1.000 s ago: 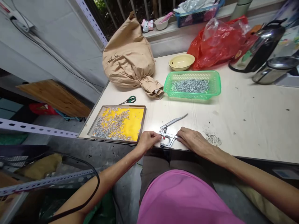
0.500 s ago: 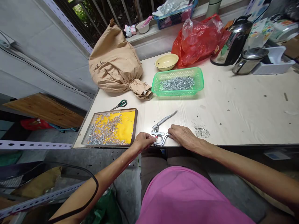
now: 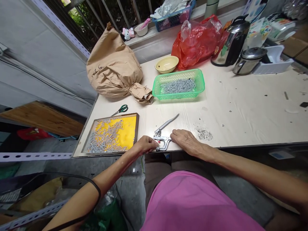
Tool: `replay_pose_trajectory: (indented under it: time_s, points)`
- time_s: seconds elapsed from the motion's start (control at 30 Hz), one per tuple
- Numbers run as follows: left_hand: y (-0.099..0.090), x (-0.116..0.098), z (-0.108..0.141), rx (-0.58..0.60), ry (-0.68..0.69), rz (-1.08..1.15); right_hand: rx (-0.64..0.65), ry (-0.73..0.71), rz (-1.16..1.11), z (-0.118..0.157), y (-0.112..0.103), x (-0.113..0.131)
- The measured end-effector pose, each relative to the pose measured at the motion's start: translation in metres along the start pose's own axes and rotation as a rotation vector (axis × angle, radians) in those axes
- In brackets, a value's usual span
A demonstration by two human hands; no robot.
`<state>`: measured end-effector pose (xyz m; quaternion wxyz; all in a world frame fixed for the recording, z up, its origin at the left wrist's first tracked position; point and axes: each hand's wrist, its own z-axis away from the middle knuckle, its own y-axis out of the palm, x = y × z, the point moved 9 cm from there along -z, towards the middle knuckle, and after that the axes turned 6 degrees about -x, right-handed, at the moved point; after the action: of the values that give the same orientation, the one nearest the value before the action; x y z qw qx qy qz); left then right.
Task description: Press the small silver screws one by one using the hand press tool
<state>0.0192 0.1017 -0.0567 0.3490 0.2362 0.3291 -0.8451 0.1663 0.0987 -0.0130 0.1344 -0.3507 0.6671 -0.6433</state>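
We see a brown sack (image 3: 113,64) on the far left of the table (image 3: 240,115), with scissors (image 3: 123,108) lying nearer us. A cream bowl (image 3: 166,64) sits just beside a red plastic bag (image 3: 198,40); to its right we find a kettle (image 3: 232,41) and a lidded metal pot (image 3: 247,61). Along our windowsill (image 3: 156,38) are a small toy (image 3: 127,33), a white cup (image 3: 141,30) and a blue basket (image 3: 172,21).

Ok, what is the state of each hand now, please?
Left hand: pinched closed at the pliers, contents unclear.
Right hand: closed on the pliers' frame.
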Motion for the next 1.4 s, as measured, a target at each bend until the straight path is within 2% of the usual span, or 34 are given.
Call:
replay_pose_trajectory:
  time_s: [0.3,0.43,0.6,0.87,0.97,1.03,1.1,1.13,1.17,1.27,1.33,1.4]
  points:
    - [-0.001,-0.003,-0.001,-0.043,0.019,-0.124,0.056,0.006,-0.03,-0.001,-0.002,-0.003]
    - [0.0,-0.001,0.001,-0.058,-0.008,-0.047,0.021,0.013,-0.02,-0.01,-0.02,-0.02]
    - [0.0,0.005,0.003,-0.093,-0.048,0.009,0.115,0.007,0.036,-0.026,-0.02,-0.039]
    - [0.0,0.011,0.005,-0.112,-0.09,0.038,0.114,-0.012,0.065,-0.027,-0.025,-0.03]
    - [-0.006,0.009,0.012,-0.176,-0.087,-0.093,0.129,0.009,0.044,-0.023,-0.028,-0.027]
    - [-0.019,-0.007,0.021,-0.347,0.026,-0.282,0.136,0.024,0.017,-0.021,-0.031,-0.024]
    - [-0.023,-0.037,0.033,-0.526,0.251,-0.464,0.142,0.032,0.002,-0.019,-0.032,-0.022]
    - [-0.019,-0.052,0.038,-0.573,0.375,-0.539,0.144,0.036,0.002,-0.019,-0.032,-0.022]
    - [-0.011,-0.066,0.04,-0.583,0.488,-0.606,0.148,0.039,0.003,-0.018,-0.032,-0.021]
    - [0.019,-0.094,0.031,-0.481,0.724,-0.776,0.141,0.036,-0.008,-0.017,-0.033,-0.019]
    - [0.033,-0.105,0.018,-0.389,0.804,-0.832,0.143,0.062,-0.003,-0.017,-0.033,-0.021]
    - [0.038,-0.11,0.005,-0.324,0.823,-0.877,0.173,0.111,0.032,-0.017,-0.031,-0.026]
